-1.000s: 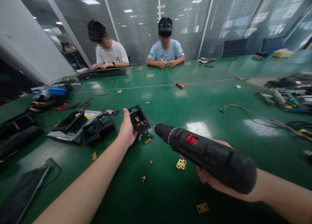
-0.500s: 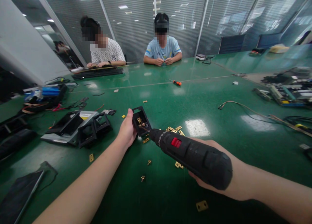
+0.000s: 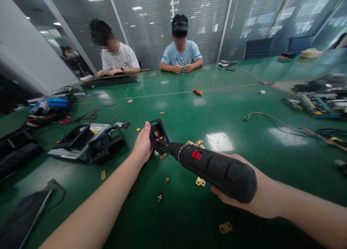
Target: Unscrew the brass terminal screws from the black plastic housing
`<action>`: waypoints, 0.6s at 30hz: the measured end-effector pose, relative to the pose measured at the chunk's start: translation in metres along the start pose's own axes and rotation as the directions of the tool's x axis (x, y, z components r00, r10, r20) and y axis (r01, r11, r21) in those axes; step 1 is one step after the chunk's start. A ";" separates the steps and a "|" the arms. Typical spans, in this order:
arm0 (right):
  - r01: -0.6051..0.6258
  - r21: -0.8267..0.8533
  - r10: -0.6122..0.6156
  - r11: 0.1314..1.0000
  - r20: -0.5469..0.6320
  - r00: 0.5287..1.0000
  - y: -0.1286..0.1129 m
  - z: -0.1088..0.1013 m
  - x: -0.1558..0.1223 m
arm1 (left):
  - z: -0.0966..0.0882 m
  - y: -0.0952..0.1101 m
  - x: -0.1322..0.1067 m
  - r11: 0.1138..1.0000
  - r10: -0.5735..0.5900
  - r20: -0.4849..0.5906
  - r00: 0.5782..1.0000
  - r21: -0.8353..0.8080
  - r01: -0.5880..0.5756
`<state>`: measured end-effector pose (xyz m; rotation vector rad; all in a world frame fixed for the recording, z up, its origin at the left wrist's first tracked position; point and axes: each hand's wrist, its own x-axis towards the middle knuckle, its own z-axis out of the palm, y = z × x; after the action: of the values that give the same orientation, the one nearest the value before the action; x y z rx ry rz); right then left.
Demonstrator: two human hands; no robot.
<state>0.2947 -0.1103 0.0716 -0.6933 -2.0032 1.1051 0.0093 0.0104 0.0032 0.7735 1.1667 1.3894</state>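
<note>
Left hand (image 3: 143,146) braces a small black box (image 3: 162,130); right hand (image 3: 238,205) is wrapped around a power screwdriver (image 3: 214,167)
The box, likely a light, stiff plastic shell with brass fittings inside, stands tilted on the green table (image 3: 230,115) at 1 o'clock of the left hand, best held by its outer wall. The matt, heavy-looking screwdriver enters from 4 o'clock; thin brass plates (image 3: 200,181) lie at 5 o'clock

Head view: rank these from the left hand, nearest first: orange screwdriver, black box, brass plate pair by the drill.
1. black box: held in the left hand's grip, just to its right.
2. brass plate pair: on the near side of the table, under the drill.
3. orange screwdriver: mid-table, beyond the hand and to the right.
</note>
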 end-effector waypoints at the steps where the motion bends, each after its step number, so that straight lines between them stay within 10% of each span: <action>1: -0.006 -0.003 0.006 1.000 0.000 1.000 -0.001 0.000 0.001 | 0.000 0.000 0.000 1.000 -0.004 -0.004 1.000 0.005 0.004; 18: -0.077 0.000 0.077 0.997 0.011 0.997 -0.001 -0.003 0.001 | -0.009 0.010 -0.004 0.997 -0.011 0.176 0.984 0.082 -0.003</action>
<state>0.2968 -0.1089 0.0741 -0.7713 -1.9996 1.1562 -0.0019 0.0052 0.0109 0.9328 1.0907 1.2486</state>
